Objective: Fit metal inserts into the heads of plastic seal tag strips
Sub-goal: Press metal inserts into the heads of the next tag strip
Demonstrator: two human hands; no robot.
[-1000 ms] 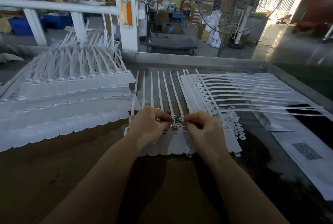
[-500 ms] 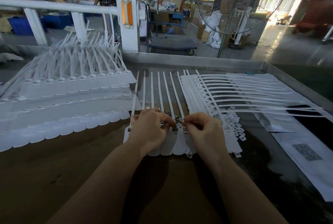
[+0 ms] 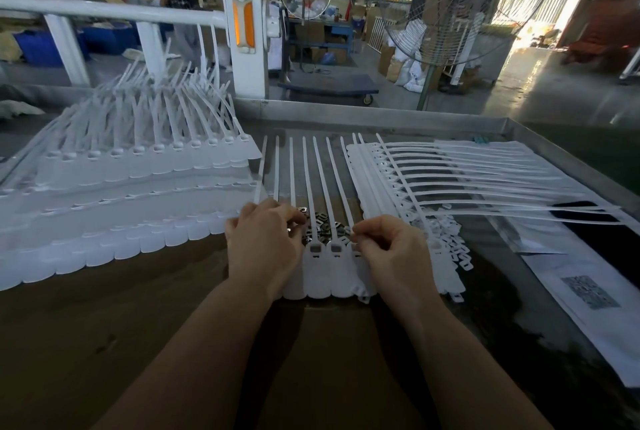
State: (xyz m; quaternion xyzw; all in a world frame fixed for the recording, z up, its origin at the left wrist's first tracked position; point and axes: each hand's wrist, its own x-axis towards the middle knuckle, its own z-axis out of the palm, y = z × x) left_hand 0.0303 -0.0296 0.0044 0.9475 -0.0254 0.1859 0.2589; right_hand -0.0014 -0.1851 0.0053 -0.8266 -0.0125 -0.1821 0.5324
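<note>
The joined row of seal tag strips (image 3: 327, 267) lies flat on the bench (image 3: 145, 336) directly under both hands, its thin tails running straight away from the person and its rounded tabs pointing back toward the wrists. Two open head slots (image 3: 316, 248) show in the gap between the hands, just nearer than the fingertips; whether inserts already sit in them cannot be told. The loose pile of metal inserts (image 3: 320, 221) rests just beyond those heads, between the tails, closest to the left hand's fingertips.

The left hand (image 3: 263, 242) has its fingers (image 3: 294, 218) curled down with the tips at the edge of the pile, apparently picking at an insert, though what they hold is hidden. The right hand (image 3: 389, 253) has its thumb and forefinger pinched together beside the rightmost visible tail, above the next head along; the piece between them is too small to make out. By this layout, the right hand is nearer the next head to be filled.
</note>
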